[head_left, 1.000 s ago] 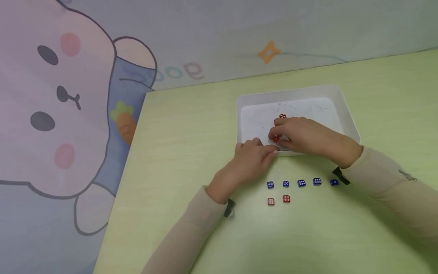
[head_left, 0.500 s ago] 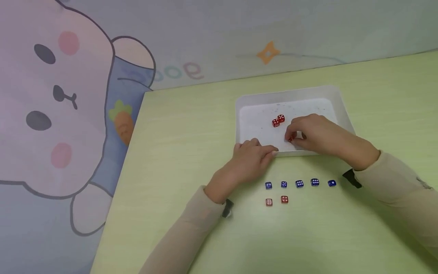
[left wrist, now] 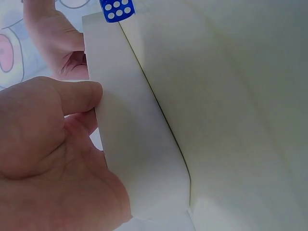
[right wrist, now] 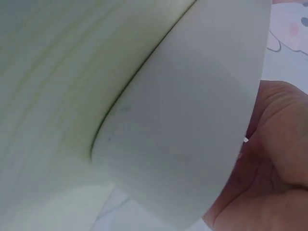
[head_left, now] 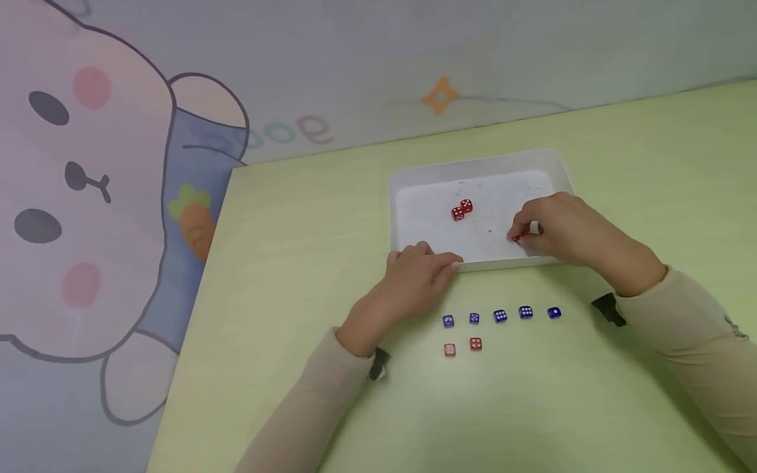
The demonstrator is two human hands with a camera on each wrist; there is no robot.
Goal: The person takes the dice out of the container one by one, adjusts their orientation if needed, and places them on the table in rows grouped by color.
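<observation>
- Head view: the right hand [head_left: 568,226] is inside the white tray [head_left: 408,180], its fingers pinched together on a red die [head_left: 517,237] at the tray's near right. Two more red dice [head_left: 462,209] lie touching each other mid-tray. The left hand [head_left: 416,279] rests on the tray's near rim, fingers curled over the edge, steadying it. On the green bench [head_left: 331,217], just in front of the tray, stands a row of five blue dice [head_left: 499,315]; below it, two red dice in a row [head_left: 462,347].
- Left wrist view: thumb against the tray wall [left wrist: 139,159]; one blue die [left wrist: 117,9] visible beyond.
- Right wrist view: tray wall [right wrist: 192,120] fills the frame; the fingers' grip cannot be told here.
- Judgement: pick-up step in hand; next move calls for lifting the die clear of the rim and setting it beside the red row.
</observation>
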